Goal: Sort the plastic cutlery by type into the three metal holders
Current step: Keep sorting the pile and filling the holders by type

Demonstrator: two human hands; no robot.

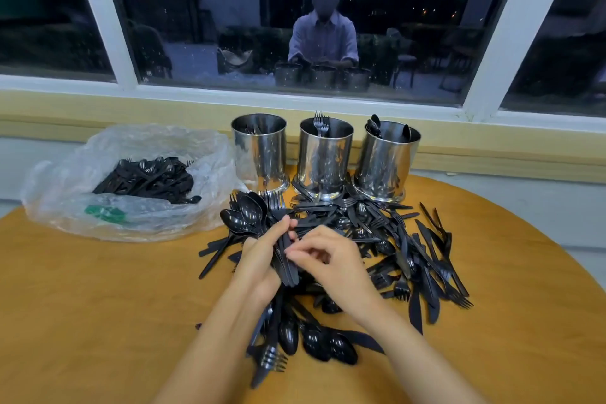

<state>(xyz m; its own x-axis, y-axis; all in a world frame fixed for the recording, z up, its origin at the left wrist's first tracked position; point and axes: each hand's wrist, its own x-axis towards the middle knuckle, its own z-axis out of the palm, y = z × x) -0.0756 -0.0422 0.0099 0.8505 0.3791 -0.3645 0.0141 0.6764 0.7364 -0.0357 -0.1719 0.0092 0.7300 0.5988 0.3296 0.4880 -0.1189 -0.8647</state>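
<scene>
A big pile of black plastic cutlery lies on the round wooden table. My left hand grips a bundle of black spoons and forks, bowls and tines pointing away from me. My right hand sits just right of it, fingers curled, fingertips touching the bundle's handles. Three metal holders stand at the back: the left holder with dark pieces barely showing, the middle holder with forks, the right holder with spoons.
A clear plastic bag holding more black cutlery lies at the left of the table. A window sill and dark window run behind the holders. Loose spoons and a fork lie close to me between my forearms.
</scene>
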